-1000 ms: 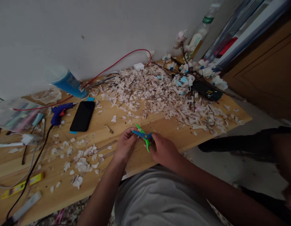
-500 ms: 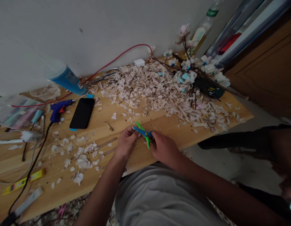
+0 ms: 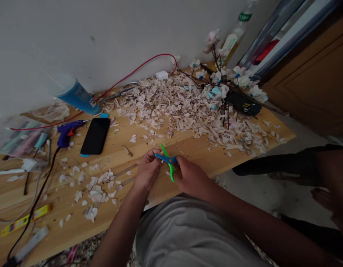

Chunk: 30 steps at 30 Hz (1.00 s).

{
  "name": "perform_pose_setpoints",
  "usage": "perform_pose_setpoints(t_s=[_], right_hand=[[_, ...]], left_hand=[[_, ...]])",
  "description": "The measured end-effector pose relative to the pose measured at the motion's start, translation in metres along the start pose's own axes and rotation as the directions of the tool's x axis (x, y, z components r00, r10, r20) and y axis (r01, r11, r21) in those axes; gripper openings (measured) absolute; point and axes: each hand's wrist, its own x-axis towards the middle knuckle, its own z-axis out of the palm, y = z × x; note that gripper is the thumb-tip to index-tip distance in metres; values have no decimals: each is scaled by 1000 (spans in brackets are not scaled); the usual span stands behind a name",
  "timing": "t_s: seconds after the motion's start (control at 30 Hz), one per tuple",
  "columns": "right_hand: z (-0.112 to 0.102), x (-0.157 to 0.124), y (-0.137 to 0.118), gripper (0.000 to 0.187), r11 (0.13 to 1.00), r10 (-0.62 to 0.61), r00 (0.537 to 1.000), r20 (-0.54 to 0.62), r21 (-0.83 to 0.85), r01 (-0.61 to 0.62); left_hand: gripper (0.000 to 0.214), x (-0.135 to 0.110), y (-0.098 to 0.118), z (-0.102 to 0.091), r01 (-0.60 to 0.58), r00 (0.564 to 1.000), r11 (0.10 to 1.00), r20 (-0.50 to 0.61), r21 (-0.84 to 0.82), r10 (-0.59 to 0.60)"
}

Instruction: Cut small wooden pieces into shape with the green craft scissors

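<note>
Your right hand (image 3: 192, 177) stays closed around the little scissors (image 3: 167, 161) above the table's (image 3: 193, 148) front edge; blades have barely shifted. Left hand (image 3: 147, 171) fingers pinch something I can't make out at the tips.

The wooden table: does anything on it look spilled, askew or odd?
Yes. Pale cut scraps lie scattered over the wooden table, thickest near the wall, with a smaller patch left of the left hand. The right hand holds green-and-blue scissors. A blue bottle leans tilted against the wall.
</note>
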Motion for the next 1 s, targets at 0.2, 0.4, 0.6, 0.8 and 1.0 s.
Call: perform_pose_setpoints(t_s=[0.2, 0.4, 0.6, 0.8, 1.0], right_hand=[[0, 3, 2, 17, 999, 0, 1000, 4, 42, 0], [2, 2, 4, 17, 1000, 9, 1000, -1, 21, -9], [2, 3, 5, 22, 999, 5, 1000, -7, 54, -5], [-1, 2, 4, 22, 999, 8, 1000, 10, 47, -9], [5, 0, 6, 19, 1000, 1, 1000, -19, -5, -1]], left_hand=[[29, 2, -2, -2, -22, 999, 1000, -23, 14, 22], [29, 4, -3, -3, -19, 997, 1000, -81, -20, 17], [27, 6, -7, -5, -12, 999, 1000, -52, 7, 12], [27, 6, -7, -5, 6, 1000, 1000, -29, 19, -5], [26, 6, -7, -6, 9, 1000, 999, -17, 36, -9]])
